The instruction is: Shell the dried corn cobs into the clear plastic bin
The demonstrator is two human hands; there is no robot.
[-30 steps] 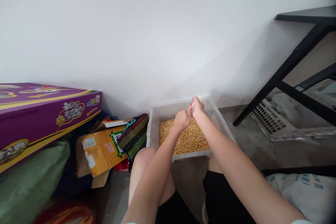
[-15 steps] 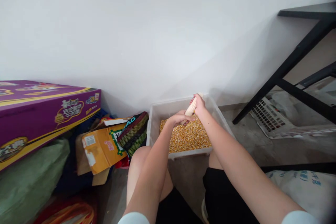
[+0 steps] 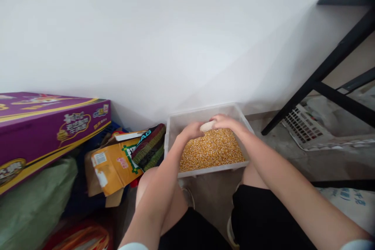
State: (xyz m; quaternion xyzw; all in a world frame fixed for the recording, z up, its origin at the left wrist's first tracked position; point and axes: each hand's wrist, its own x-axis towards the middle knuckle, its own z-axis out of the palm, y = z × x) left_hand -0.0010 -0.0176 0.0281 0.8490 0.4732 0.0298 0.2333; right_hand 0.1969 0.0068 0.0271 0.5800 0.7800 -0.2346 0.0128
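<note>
A pale, bare-looking corn cob (image 3: 207,126) lies crosswise between my hands, above the far part of a white plastic bin (image 3: 202,171). My left hand (image 3: 193,129) is closed around the cob's left end. Its right end is in my right hand (image 3: 223,121), whose fingers curl over it. Only the middle of the cob shows; both ends are hidden by my hands. Loose yellow corn kernels (image 3: 212,150) cover the bottom of the bin below.
Left of the bin lie a mesh bag (image 3: 150,146) and an orange carton (image 3: 117,166). A purple box (image 3: 55,125) sits farther left. On the right stand a black table leg (image 3: 304,86) and a white plastic basket (image 3: 304,129). A white wall (image 3: 175,39) rises behind the bin.
The cob has turned from a steep slant to nearly level. My right hand has come down, my left hand has shifted left and slightly up, and more kernels show.
</note>
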